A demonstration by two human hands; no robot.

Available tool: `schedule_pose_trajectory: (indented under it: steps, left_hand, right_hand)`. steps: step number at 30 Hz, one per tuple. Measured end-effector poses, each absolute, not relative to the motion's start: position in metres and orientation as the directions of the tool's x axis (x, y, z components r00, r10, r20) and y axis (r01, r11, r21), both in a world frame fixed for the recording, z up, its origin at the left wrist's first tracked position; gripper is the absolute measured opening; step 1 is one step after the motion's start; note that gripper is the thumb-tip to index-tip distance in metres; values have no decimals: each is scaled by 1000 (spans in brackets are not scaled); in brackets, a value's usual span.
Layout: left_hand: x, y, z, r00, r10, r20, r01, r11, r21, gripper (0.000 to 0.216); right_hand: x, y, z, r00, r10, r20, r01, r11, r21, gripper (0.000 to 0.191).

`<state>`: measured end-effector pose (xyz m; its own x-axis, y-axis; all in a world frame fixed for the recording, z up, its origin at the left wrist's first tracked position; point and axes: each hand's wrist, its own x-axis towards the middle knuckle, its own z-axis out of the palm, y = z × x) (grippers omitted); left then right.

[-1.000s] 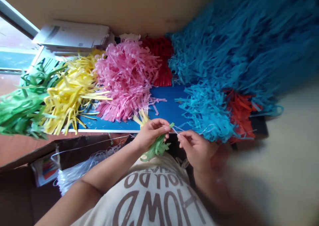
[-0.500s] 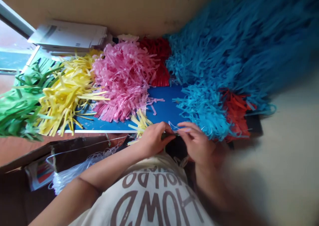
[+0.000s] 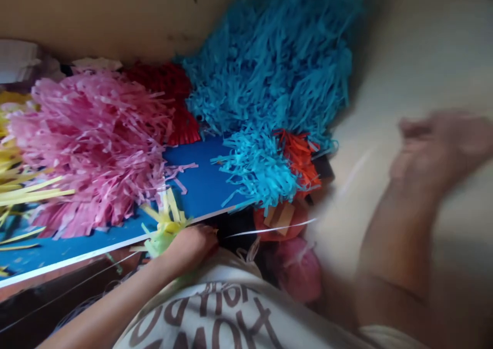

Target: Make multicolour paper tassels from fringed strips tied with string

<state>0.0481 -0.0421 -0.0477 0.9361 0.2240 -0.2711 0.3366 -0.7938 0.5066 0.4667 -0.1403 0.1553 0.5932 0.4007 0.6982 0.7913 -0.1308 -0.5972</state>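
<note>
My left hand (image 3: 191, 246) is closed round a small bundle of green and yellow paper strips (image 3: 165, 229) at the near edge of a blue board (image 3: 200, 185). A thin white thread (image 3: 269, 230) runs taut from that bundle off to the right. My right hand (image 3: 439, 146) is raised far out to the right, smeared by motion, with its fingers curled as if on the thread's far end. A pink paper-strip pile (image 3: 96, 143) lies just beyond my left hand.
A large blue paper-strip pile (image 3: 269, 72) leans on the beige wall. Red (image 3: 169, 97), orange (image 3: 298, 159) and yellow (image 3: 23, 195) strip piles lie around the board. A pink lump (image 3: 298, 267) and an orange-red piece (image 3: 281, 218) sit below the board's edge.
My right hand has swung from beside my left hand far out to the right, drawing the thread taut. The view has turned to the right. My left hand stays on the bundle.
</note>
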Motion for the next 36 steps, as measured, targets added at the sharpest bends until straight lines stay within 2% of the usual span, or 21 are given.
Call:
schedule_pose_trajectory:
  steps: [2,3,5,7,8,9,13,15,18,21,25,29,33,36]
  left_hand:
    - [60,-44,-46,888,197,-415,381,-820,427,31]
    - [65,-44,-44,868,192,-459,395,-826,402,31]
    - [72,-44,-39,851,185,-491,399,-835,378,33]
    - [74,-43,-34,867,162,-470,360,-858,367,32]
    - [73,-41,-32,885,155,-439,333,-869,366,30]
    - [70,-40,-31,909,154,-387,307,-876,373,27]
    - [48,-33,-36,981,178,-74,191,-853,487,22]
    - [39,-31,-40,973,221,64,153,-829,537,26]
    - [40,-29,-39,946,279,165,139,-808,573,32]
    - [51,-27,-28,948,259,185,110,-812,573,29]
    - [61,-26,-14,966,191,173,59,-818,572,24]
    - [58,-30,-12,967,207,146,84,-806,586,24]
    - [53,-31,-13,966,221,134,106,-813,572,27]
    - [51,-29,-13,968,215,126,111,-825,555,29]
  right_hand:
    - [459,-96,150,605,298,739,738,140,-660,32]
    - [455,-69,145,602,371,707,702,176,-690,32]
    - [451,-17,132,559,569,603,662,132,-738,40]
    - [457,19,117,493,759,424,667,-17,-745,59]
    - [463,26,108,468,819,331,683,-97,-724,63]
    - [471,24,100,472,840,268,701,-173,-692,57]
    - [503,-46,66,632,736,244,746,-491,-451,23]
    - [515,-87,52,765,632,123,640,-723,-261,19]
    - [522,-119,31,850,518,-96,516,-855,-51,23]
    - [520,-119,9,829,530,-177,531,-846,-47,26]
    - [517,-110,-8,803,574,-159,572,-818,-66,36]
    - [522,-107,-14,807,573,-144,568,-819,-80,32]
    - [530,-107,-12,794,574,-203,561,-819,-121,26]
    - [529,-115,-5,823,537,-183,531,-843,-89,23]
